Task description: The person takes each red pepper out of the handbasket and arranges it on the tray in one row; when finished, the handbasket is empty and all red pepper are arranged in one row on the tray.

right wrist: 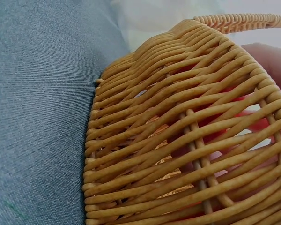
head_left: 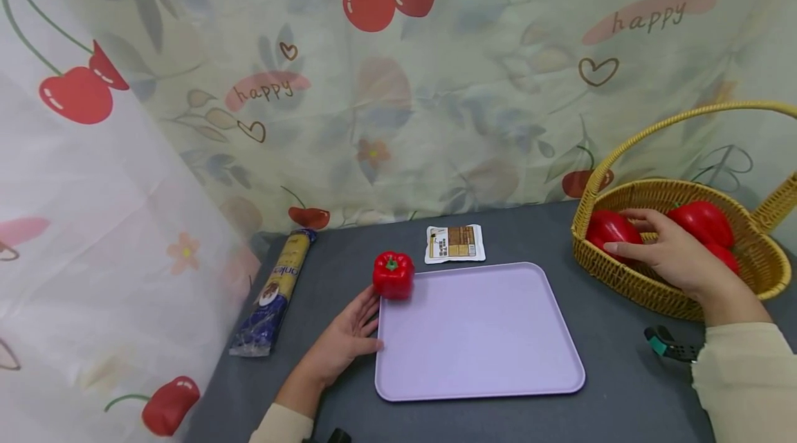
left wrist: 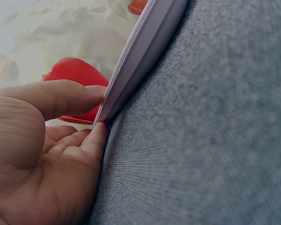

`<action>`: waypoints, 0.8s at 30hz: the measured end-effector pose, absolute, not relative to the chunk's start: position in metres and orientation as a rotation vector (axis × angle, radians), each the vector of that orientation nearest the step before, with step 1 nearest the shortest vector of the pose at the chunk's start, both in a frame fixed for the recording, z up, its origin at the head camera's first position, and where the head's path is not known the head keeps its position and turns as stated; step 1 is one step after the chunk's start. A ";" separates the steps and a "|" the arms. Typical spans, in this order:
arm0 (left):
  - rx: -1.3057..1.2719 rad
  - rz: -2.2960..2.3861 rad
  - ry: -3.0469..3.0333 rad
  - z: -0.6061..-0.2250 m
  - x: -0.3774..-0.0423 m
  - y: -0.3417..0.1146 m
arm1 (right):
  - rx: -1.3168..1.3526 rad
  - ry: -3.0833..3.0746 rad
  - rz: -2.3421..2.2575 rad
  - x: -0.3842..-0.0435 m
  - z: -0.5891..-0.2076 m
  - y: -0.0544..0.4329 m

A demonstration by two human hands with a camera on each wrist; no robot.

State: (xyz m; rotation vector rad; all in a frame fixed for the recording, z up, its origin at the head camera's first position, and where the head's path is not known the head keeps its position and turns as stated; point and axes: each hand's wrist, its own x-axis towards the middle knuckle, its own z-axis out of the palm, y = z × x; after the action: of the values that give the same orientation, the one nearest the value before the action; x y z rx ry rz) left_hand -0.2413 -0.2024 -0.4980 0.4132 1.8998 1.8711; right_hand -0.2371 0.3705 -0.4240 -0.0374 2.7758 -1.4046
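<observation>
In the head view my left hand (head_left: 345,339) rests at the left edge of the lilac tray (head_left: 479,332), thumb touching the rim, fingers fairly straight alongside. Just beyond its fingertips, a red bell pepper (head_left: 394,275) with a green stem sits on the tray's far left corner. The left wrist view has the thumb (left wrist: 91,95) against the tray rim (left wrist: 136,56). My right hand (head_left: 681,256) reaches into a wicker basket (head_left: 644,291) and grips a glossy red pepper (head_left: 607,228) between thumb and fingers. The basket's weave partly hides this grip in the right wrist view.
More red peppers (head_left: 703,221) lie in the basket's right part, under its tall handle (head_left: 679,114). Behind the tray is a white-edged packet (head_left: 454,243). A long blue and yellow package (head_left: 277,294) lies left. A patterned curtain (head_left: 405,118) backs the table.
</observation>
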 end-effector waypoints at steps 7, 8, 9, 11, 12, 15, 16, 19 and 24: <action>0.415 1.872 1.899 -0.499 -0.242 -0.203 | -0.067 2.767 -1.449 -0.236 -0.422 0.371; 0.416 1.871 1.898 -0.499 -0.242 -0.203 | -0.065 2.757 -1.484 -0.235 -0.422 0.371; 0.416 1.871 1.896 -0.499 -0.242 -0.203 | -0.062 2.748 -1.521 -0.235 -0.422 0.371; 0.421 1.875 1.889 -0.498 -0.242 -0.203 | -0.060 2.756 -1.569 -0.234 -0.423 0.369; 0.422 1.875 1.888 -0.498 -0.242 -0.203 | -0.059 2.769 -1.581 -0.234 -0.424 0.368; 0.422 1.876 1.887 -0.498 -0.242 -0.203 | -0.048 2.815 -1.584 -0.233 -0.423 0.365; 0.422 1.876 1.887 -0.498 -0.242 -0.203 | -0.041 2.830 -1.581 -0.232 -0.421 0.364; 0.418 1.871 1.898 -0.499 -0.242 -0.203 | -0.021 2.852 -1.574 -0.229 -0.413 0.363; 0.427 1.869 1.903 -0.498 -0.241 -0.203 | 0.032 2.910 -1.612 -0.221 -0.396 0.359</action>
State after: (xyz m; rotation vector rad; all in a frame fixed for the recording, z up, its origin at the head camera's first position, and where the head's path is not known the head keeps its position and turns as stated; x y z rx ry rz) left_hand -0.2411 -0.2025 -0.4978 0.4272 1.9026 1.8693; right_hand -0.2214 0.3589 -0.3963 0.0321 2.9101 -1.6117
